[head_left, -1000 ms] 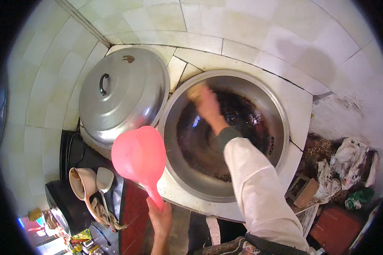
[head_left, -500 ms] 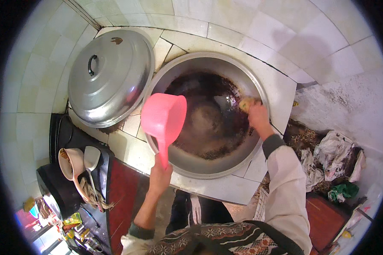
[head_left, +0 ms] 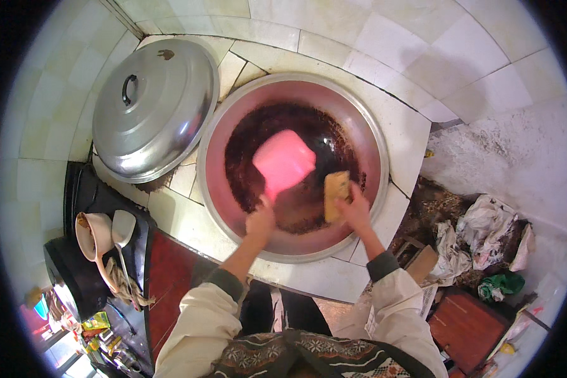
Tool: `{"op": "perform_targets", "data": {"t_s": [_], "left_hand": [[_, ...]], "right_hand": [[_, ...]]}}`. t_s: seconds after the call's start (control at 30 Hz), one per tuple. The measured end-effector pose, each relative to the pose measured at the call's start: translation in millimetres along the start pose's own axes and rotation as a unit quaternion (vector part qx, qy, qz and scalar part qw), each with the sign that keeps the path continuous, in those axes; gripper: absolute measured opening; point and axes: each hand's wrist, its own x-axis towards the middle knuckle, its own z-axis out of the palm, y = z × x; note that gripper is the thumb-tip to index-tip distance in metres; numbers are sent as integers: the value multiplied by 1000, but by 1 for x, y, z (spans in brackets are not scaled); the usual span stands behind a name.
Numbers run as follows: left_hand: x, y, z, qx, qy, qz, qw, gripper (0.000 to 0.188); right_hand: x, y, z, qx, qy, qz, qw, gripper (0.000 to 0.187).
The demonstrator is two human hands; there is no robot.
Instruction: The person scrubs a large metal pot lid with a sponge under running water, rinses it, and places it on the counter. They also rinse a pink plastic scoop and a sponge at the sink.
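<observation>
A large metal wok (head_left: 370,217) with a dark, scorched inside is set into a tiled stove top. My left hand (head_left: 260,220) is closed round the handle of a pink plastic water ladle (head_left: 282,160). The ladle is tipped over inside the wok, its bowl low over the dark middle; motion blurs it slightly. In my right hand (head_left: 357,208) is a yellowish sponge (head_left: 336,194), gripped along its side over the right part of the wok. Whether the sponge touches the metal, I cannot tell.
A domed metal lid (head_left: 154,107) with a black handle lies left of the wok. Further left are a pale pink ladle (head_left: 96,232), a metal spatula (head_left: 123,227) and a rag. Crumpled plastic bags (head_left: 491,230) and a reddish-brown board (head_left: 469,327) are at the right. Tiled walls stand behind.
The pink ladle has moved from the wok's left rim to over its middle and turned over. My right hand has brought the sponge from the far right side nearer to me.
</observation>
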Motion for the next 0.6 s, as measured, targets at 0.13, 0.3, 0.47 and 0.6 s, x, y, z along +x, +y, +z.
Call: {"op": "perform_targets", "data": {"t_s": [0.13,0.3,0.47,0.6], "left_hand": [[-48,50,10,-384,-144,5,912,50],[-103,41,-102,-831,-314,-184,420,33],[-202,-32,-150,-801,-216,-109,548,44],[-284,-84,-153,-751,-104,-220,614,48]], "right_hand": [[38,-19,-58,-104,137,-131,976,63],[66,-52,-61,-447,110,-117,880,41],[-16,-23,99,-405,-288,-126,859,33],[-9,-50,142,-246,-305,-116,913,37]]}}
